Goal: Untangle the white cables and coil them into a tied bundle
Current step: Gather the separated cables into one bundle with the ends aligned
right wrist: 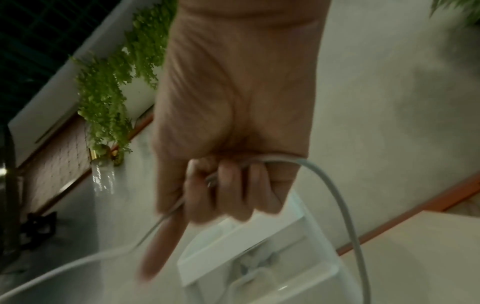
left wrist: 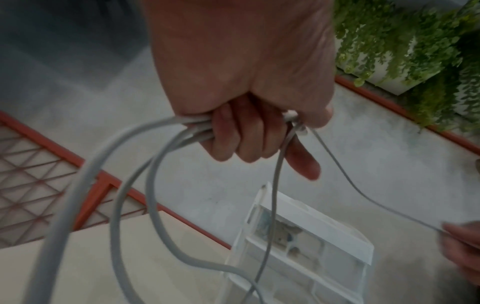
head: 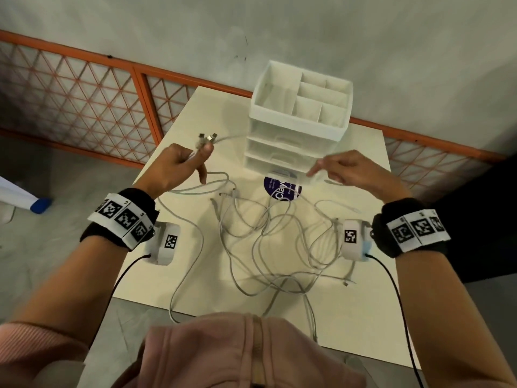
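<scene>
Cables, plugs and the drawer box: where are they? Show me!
cables (head: 279,247), head view, tangled loops on table.
plugs (head: 207,137), head view, metal tips above left hand.
drawer box (head: 279,152), head view, front of drawers.

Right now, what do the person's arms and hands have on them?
Both forearms are bare, with pink sleeves pushed up. Each wrist wears a black band carrying a white strip of square black-and-white codes. A white camera box with a black cable hangs beneath each wrist.

Each wrist wears a black band wrapped in a white strip of square black-and-white markers. A white camera housing with its own marker hangs beneath, trailing a black cable. The top and sleeve are pink and ribbed.
</scene>
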Motion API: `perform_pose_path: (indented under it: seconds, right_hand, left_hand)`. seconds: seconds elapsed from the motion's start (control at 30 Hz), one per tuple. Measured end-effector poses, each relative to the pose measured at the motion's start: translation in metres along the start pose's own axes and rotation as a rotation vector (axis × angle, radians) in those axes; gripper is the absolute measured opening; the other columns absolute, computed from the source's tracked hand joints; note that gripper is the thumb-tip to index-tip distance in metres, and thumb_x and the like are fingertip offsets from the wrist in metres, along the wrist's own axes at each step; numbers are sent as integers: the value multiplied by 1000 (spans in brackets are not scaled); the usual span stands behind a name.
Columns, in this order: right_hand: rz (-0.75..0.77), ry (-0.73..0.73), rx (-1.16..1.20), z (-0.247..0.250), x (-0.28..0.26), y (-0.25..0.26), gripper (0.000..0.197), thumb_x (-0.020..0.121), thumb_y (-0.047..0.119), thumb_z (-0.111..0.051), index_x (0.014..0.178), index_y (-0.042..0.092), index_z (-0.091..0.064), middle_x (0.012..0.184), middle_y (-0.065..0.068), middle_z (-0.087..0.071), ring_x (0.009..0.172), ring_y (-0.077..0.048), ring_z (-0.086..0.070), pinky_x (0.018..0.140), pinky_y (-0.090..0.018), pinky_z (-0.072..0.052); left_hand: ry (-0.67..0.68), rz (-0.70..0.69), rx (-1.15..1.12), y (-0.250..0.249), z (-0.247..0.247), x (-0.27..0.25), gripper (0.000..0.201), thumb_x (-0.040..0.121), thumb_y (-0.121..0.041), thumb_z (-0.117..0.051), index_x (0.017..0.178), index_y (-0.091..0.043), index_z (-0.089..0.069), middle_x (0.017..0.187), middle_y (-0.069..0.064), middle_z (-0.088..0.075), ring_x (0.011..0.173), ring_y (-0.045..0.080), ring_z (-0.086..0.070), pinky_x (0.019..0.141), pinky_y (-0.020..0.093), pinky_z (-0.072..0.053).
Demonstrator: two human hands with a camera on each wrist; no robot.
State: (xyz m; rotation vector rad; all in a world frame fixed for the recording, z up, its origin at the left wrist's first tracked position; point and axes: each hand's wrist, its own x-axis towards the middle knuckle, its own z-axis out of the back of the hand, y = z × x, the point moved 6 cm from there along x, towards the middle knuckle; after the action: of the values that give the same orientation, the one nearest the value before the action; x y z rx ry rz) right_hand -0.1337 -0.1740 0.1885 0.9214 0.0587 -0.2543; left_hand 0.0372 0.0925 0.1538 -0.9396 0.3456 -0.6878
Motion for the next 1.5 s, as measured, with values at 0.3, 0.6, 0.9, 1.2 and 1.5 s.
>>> perform_pose_path:
  seconds: [0.3,0.6,0.9,1.2,1.5]
  right_hand:
    - [-607,792,-355,-101,-41,-116,38,73,49,-70,91,16,-76,63,5,-45,55,-11,-35,61,-25,-31]
    - [-473,508,-488,-107,25,-90,23,79,34,-71,74,11,-69,63,1,-58,56,-13,-48,53,-23,-37]
    - [-158,384,-275,-214,94,-51,21,80,11,-70,99,3,-67,84,-2,-63,75,-13,-58,74,-23,-44]
    - [-83,395,-392,-222,95,-55,21,90,10,-55,109,3,-59,108,-13,-62,99,-28,-62,80,-31,-44]
    - [80,313,82,-156,83,28,19,90,7,-58,80,21,-50,78,4,-52,79,-26,-68,72,-34,-48]
  left_hand:
    - [751,407,378,41,-50,-33,51,68,-71,-60,76,-24,-78,52,0,-24,47,17,-21,47,24,-19]
    - [696,553,204,74,-54,-40,35,87,-44,-62,84,-12,-76,48,-2,-23,43,15,-17,42,22,-15]
    - [318,523,7,78,-43,-33,39,94,-40,-51,71,-10,-60,55,3,-27,47,17,-25,35,16,-26]
    - [80,526,-102,76,-47,-20,37,93,-34,-56,65,-10,-52,48,-1,-30,41,14,-26,38,18,-24]
    - [-151,381,-299,33,-73,13,42,97,-41,-45,65,-13,-49,44,-6,-45,27,4,-32,35,17,-28]
